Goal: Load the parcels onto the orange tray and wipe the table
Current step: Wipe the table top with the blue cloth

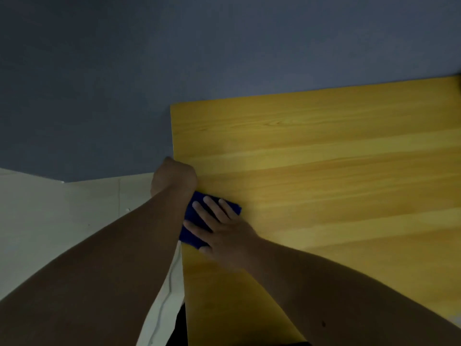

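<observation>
Yellow wooden table [324,171] against a blue-grey wall [174,46], being wiped at its left edge.
A dark blue cloth [197,221] lies there under the right hand [224,231], fingers flat and spread; the left hand [174,178], fingers curled, sits at the table's edge just beyond, what it holds unclear.
</observation>
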